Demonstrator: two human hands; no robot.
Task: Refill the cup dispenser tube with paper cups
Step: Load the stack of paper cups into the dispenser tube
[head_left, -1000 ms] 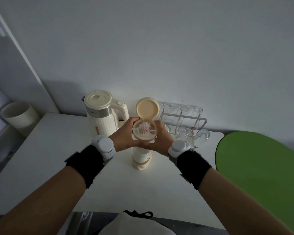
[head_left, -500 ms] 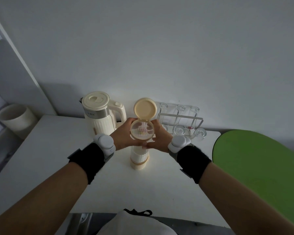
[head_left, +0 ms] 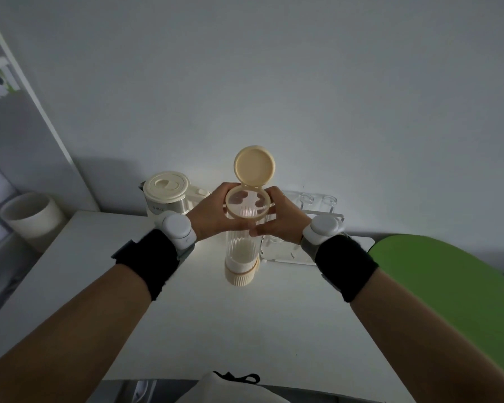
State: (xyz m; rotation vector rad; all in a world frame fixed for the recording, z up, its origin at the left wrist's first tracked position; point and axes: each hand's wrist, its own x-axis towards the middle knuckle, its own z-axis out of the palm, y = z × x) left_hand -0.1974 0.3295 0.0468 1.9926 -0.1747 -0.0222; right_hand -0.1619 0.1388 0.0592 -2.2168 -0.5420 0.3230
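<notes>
A clear ribbed cup dispenser tube (head_left: 243, 245) with a cream base stands upright on the white table (head_left: 245, 330). Its cream hinged lid (head_left: 254, 165) is flipped up and open above the tube's round mouth. My left hand (head_left: 213, 212) wraps the top of the tube from the left. From the right, my right hand (head_left: 280, 218) grips the same rim. Fingertips show through the clear wall. A short white stack, seemingly cups, sits low in the tube just above the base.
A cream electric kettle (head_left: 166, 196) stands behind my left hand. A clear glass rack (head_left: 317, 207) sits at the back right against the wall. A white bin (head_left: 29, 215) is off the table's left edge. A green rounded surface (head_left: 448, 283) lies to the right. A white bag (head_left: 236, 388) is at the near edge.
The view has tilted, so the tube looks taller and more of its clear wall shows below my hands. Both hands have kept their grip at the tube's top.
</notes>
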